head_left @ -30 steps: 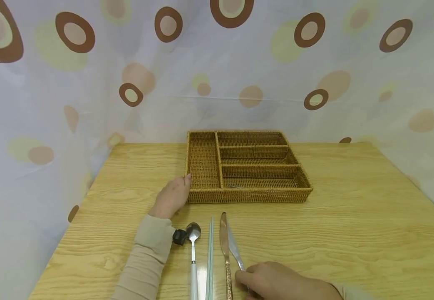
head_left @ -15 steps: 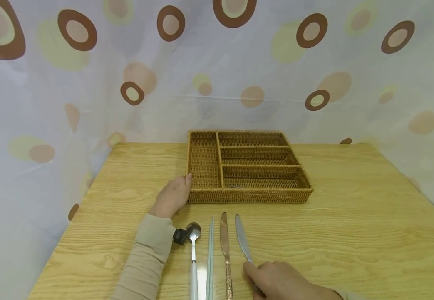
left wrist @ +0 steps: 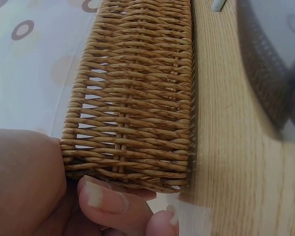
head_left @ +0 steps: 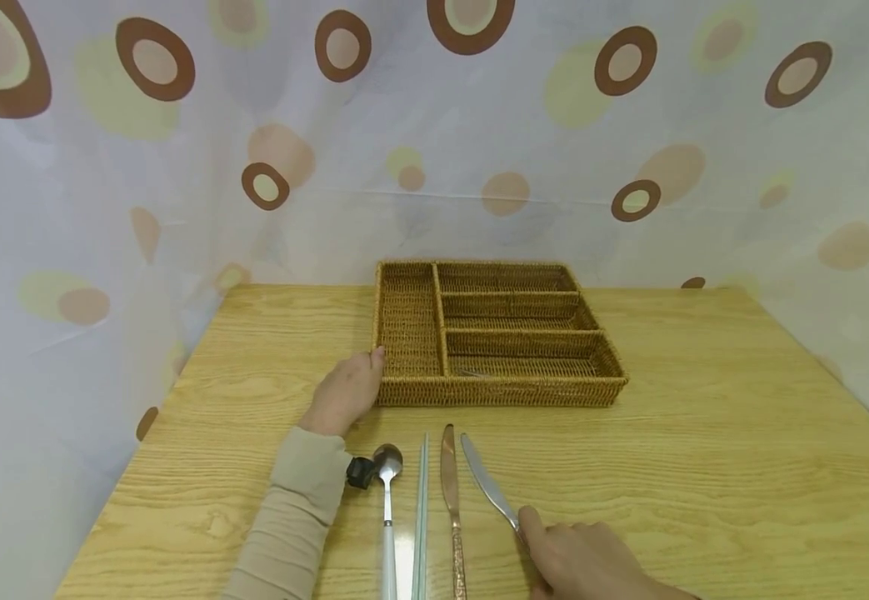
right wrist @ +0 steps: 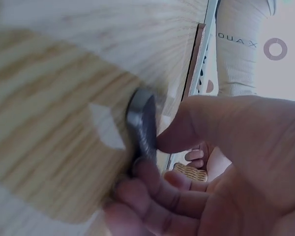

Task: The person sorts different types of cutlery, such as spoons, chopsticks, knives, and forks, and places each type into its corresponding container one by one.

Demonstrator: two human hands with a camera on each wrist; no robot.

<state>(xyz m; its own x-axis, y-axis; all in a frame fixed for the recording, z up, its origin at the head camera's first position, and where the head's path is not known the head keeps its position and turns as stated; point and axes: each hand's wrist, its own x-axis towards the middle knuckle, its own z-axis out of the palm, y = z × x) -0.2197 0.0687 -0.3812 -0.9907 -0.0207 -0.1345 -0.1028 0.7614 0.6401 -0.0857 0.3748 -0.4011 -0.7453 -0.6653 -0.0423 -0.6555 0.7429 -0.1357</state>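
Observation:
My left hand (head_left: 344,393) grips the front left corner of a wicker cutlery tray (head_left: 509,392), thumb at the rim; in the left wrist view its fingertips curl at the end of the woven wall (left wrist: 132,98). At the front, my right hand (head_left: 587,552) holds a silver table knife (head_left: 488,483) by the handle, blade pointing away and slanting left. Close up in the right wrist view, thumb and fingers pinch the handle (right wrist: 143,120) low over the wood. Left of this knife lies a copper-coloured table knife (head_left: 451,492) with a patterned handle.
Pale green chopsticks (head_left: 421,517) and a white-handled spoon (head_left: 387,483) lie left of the copper-coloured knife. A thin shiny piece (head_left: 471,372) shows in the tray's front compartment. The wooden table (head_left: 719,467) ends at a patterned curtain (head_left: 479,150) behind the tray.
My right hand has moved right, drawing the silver knife away from the copper-coloured one; its blade tip has since swung back left. My left hand has stayed at the tray's corner.

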